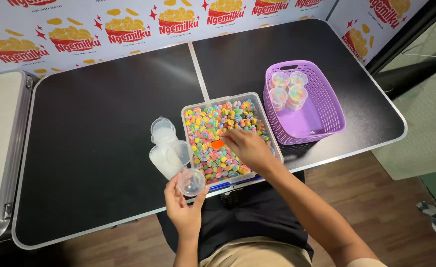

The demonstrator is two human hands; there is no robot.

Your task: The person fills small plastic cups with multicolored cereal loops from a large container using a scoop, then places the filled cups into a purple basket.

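Head view. Just below the centre of the frame, the left hand [182, 206] grips a small clear round plastic cup [191, 181], fingers closed around its lower wall and its open mouth tilted toward the camera. The cup is held at the lower left corner of a clear rectangular plastic tub [272, 141] filled with small pastel multicoloured candies [209, 129]. The right hand [246, 148] lies inside the tub at centre frame, fingers curled together down among the candies beside a small orange object [218, 144]; whether the fingers pinch that object cannot be told. Left of the tub, touching its side, stand nested stacks of clear plastic cups [165, 146]. Right of the tub, in the upper right of the frame, sits a purple slotted plastic basket [322, 111] holding 4 lidded clear cups of candies [288, 90] grouped at its far end. All rest on a black folding table [94, 143] with a pale metal rim. A white printed backdrop [129, 22] with red and yellow graphics runs along the top edge; wooden flooring [381, 198] shows at lower right.
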